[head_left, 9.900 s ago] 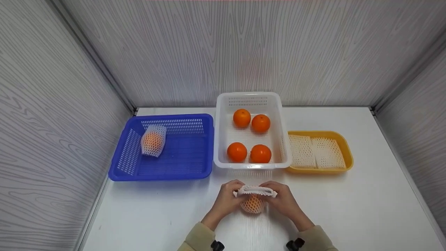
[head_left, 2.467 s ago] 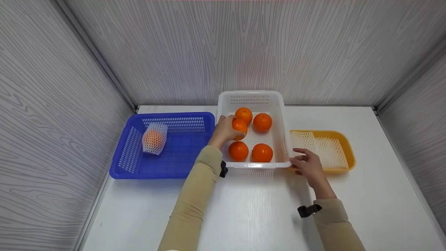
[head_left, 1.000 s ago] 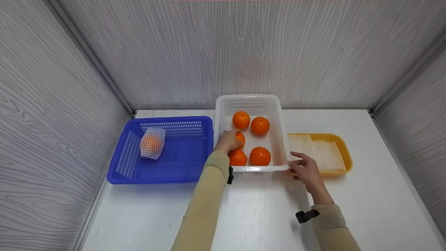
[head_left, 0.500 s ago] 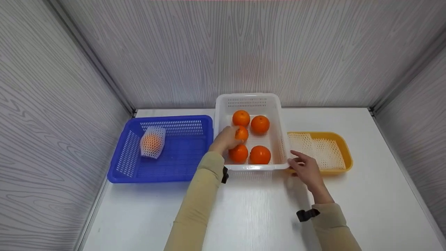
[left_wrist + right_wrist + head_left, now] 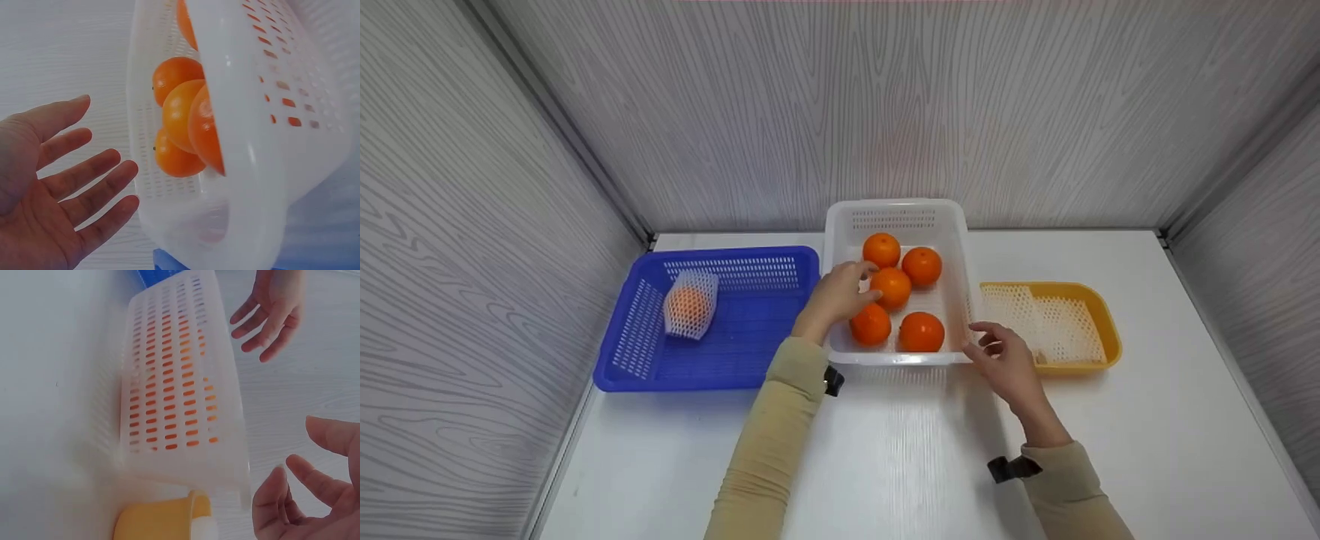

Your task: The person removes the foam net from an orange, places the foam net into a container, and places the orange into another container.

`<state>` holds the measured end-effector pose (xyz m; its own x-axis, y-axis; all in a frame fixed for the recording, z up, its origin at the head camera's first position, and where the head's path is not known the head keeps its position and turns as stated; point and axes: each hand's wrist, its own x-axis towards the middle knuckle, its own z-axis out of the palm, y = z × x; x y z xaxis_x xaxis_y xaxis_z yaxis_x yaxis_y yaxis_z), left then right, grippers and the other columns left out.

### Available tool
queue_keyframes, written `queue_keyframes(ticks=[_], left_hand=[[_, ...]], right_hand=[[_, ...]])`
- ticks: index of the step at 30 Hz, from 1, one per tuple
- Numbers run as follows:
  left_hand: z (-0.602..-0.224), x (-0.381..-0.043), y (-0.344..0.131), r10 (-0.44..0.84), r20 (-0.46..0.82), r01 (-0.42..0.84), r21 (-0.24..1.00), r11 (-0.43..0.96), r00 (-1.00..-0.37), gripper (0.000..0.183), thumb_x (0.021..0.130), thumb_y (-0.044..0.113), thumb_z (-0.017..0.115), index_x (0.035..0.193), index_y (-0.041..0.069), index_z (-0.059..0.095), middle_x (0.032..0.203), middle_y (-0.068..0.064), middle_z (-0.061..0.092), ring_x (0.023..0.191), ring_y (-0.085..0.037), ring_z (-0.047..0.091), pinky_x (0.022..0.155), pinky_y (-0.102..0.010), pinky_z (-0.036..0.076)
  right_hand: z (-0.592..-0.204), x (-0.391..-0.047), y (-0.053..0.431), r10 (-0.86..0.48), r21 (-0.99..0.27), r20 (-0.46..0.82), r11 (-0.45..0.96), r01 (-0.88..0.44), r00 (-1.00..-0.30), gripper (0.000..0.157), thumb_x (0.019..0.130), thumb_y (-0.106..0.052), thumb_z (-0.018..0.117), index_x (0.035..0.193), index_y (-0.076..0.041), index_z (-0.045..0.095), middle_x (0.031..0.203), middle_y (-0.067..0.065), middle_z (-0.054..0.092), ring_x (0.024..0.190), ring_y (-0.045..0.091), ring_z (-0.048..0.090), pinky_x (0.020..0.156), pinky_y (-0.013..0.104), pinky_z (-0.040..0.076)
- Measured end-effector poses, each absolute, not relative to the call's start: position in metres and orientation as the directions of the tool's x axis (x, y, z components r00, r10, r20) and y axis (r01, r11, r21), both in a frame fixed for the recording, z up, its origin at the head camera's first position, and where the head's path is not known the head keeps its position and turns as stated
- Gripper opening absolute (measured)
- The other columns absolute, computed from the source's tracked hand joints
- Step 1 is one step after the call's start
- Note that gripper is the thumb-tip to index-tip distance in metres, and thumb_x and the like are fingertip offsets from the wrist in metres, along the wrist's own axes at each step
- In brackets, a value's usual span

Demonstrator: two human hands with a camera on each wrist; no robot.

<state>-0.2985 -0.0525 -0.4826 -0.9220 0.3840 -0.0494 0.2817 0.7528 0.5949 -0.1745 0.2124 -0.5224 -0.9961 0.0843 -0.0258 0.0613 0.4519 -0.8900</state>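
My left hand (image 5: 837,296) hovers over the left side of the white basket (image 5: 906,358), fingers spread and holding nothing. Just beyond its fingertips lies a bare orange (image 5: 890,289), among several others in the basket. In the left wrist view the left hand (image 5: 62,191) shows its palm, and the gap to the oranges (image 5: 179,163) is plain. My right hand (image 5: 1006,367) is by the basket's front right corner, fingers bent loosely with nothing in them. The right wrist view shows the right hand (image 5: 315,489) apart from the basket wall (image 5: 174,394).
To the left stands a blue basket (image 5: 735,381) with one orange in a white foam net (image 5: 690,306). A yellow tray (image 5: 1099,315) at the right holds white foam nets (image 5: 1065,330). Wood-grain walls (image 5: 900,112) close in the table (image 5: 885,465).
Ten seconds ago both hands held a netted orange at the front. Since then the left hand held a bare orange in the white basket and let it go; the right hand shifted slightly left.
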Motion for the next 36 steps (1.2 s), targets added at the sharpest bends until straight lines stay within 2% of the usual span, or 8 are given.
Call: queue_keyframes(ticks=[3,9,20,29,36], left_hand=[[-0.477,-0.292,-0.062,0.378,-0.008,0.294,0.612,0.734,-0.926,0.042,0.093,0.025,0.068,0.132,0.010,0.060,0.119,-0.011,0.062,0.105,-0.027,0.060,0.090,-0.042,0.049],[-0.469,-0.279,-0.089,0.333,0.035,0.276,0.645,0.713,-0.942,0.047,0.092,0.027,0.069,0.134,0.009,0.059,0.119,-0.013,0.063,0.100,-0.029,0.063,0.085,-0.041,0.052],[-0.467,-0.262,-0.148,0.167,0.058,0.162,0.677,0.718,-0.984,0.049,0.094,0.025,0.068,0.137,0.006,0.056,0.125,-0.017,0.061,0.106,-0.029,0.059,0.089,-0.045,0.049],[-0.473,-0.257,-0.191,0.061,0.097,0.112,0.695,0.710,-0.993,0.049,0.093,0.022,0.069,0.136,0.004,0.055,0.123,-0.019,0.060,0.104,-0.033,0.060,0.086,-0.047,0.049],[-0.480,-0.264,-0.225,-0.093,0.076,-0.006,0.739,0.674,-0.993,0.051,0.093,0.020,0.068,0.137,0.000,0.053,0.124,-0.023,0.058,0.108,-0.036,0.059,0.088,-0.050,0.048]], right_hand=[[-0.514,-0.169,0.201,0.018,-0.923,-0.055,0.380,0.058,-0.998,0.036,0.093,-0.015,0.069,0.125,-0.001,0.062,0.099,0.014,0.055,0.085,0.026,0.053,0.061,0.026,0.052],[-0.516,-0.163,0.180,-0.100,-0.950,-0.099,0.307,0.064,-0.990,0.035,0.092,-0.016,0.070,0.124,-0.004,0.062,0.097,0.013,0.057,0.079,0.027,0.059,0.064,0.030,0.055],[-0.526,-0.156,0.125,-0.366,-0.965,-0.100,0.262,0.000,-0.925,0.035,0.094,-0.018,0.068,0.125,-0.004,0.060,0.095,0.011,0.061,0.077,0.025,0.064,0.067,0.035,0.058],[-0.533,-0.157,0.090,-0.429,-0.970,-0.119,0.244,0.011,-0.895,0.040,0.096,-0.016,0.065,0.135,-0.007,0.057,0.096,0.009,0.063,0.078,0.023,0.066,0.068,0.037,0.058],[-0.540,-0.157,0.063,-0.458,-0.970,-0.099,0.242,-0.017,-0.883,0.039,0.097,-0.014,0.063,0.135,-0.008,0.058,0.096,0.007,0.064,0.076,0.020,0.066,0.065,0.036,0.058]])
